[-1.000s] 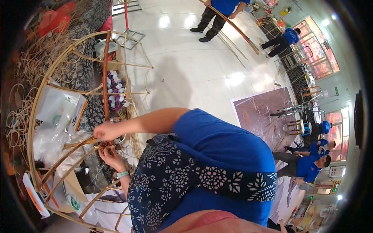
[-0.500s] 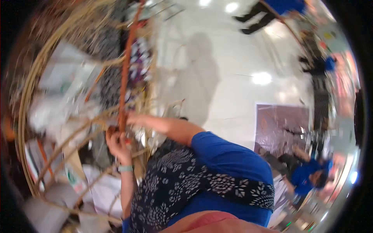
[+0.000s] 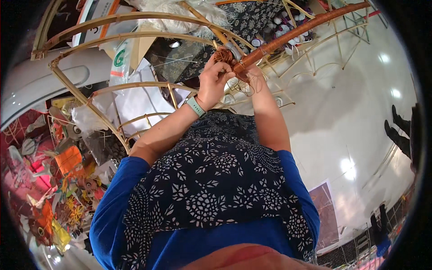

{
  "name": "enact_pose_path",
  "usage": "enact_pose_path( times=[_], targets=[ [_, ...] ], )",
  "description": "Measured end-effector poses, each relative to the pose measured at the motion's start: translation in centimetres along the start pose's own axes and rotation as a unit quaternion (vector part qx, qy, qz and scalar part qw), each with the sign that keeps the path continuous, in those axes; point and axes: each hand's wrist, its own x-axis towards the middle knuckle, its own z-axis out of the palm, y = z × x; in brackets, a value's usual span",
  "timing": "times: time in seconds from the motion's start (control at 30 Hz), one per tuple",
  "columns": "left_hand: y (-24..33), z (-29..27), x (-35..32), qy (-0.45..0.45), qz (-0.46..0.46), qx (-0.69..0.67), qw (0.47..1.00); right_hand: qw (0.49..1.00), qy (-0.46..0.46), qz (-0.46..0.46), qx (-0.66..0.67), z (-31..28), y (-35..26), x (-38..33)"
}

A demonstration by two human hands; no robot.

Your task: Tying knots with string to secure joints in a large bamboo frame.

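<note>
A pole (image 3: 297, 36) wound in reddish-brown cord slants from the upper right down to my hands. My left hand (image 3: 214, 83), with a pale green band at the wrist, is closed by the pole's lower end. A bundle of brown cord (image 3: 224, 56) sits in its fingers, and the thumb and forefinger pinch close to the pole. My right hand (image 3: 254, 74) is at the pole's underside, its fingers partly hidden behind it; it seems to grip the pole. Thin loose cord loops (image 3: 245, 87) hang below the pole's end, between the hands.
Bent bamboo strips form a frame (image 3: 130, 85) at my left. Beyond it are white fluffy material (image 3: 184, 15), a dark patterned cloth (image 3: 252, 20) and a plastic bag (image 3: 120, 60). Colourful craft pieces (image 3: 67, 157) crowd the far left. Another person's legs (image 3: 399, 130) show at right.
The view has swung round and steadied, so the pole that stood upright in it now slants to the upper right. Both hands stay at the pole's lower end.
</note>
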Motion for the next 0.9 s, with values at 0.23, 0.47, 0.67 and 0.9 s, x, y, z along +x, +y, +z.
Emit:
enact_pose_path(
  times=[0.23, 0.47, 0.67, 0.9],
  targets=[
    [-0.2, 0.3, 0.1, 0.051, 0.068, 0.075, 0.994, 0.979, 0.114, -0.103, 0.137, -0.6, 1.9, -0.9],
    [0.2, 0.6, -0.2, 0.063, 0.063, 0.066, 0.994, 0.95, 0.167, -0.248, -0.092, -0.8, 3.1, -1.2],
    [0.3, 0.6, -0.5, 0.061, 0.072, 0.103, 0.99, 0.975, 0.17, -0.133, -0.052, -2.4, 1.5, -1.2],
    [-0.1, 0.3, 0.3, 0.044, 0.106, 0.114, 0.987, 0.993, 0.076, -0.081, -0.042, -2.2, 1.7, 0.4]
  ],
)
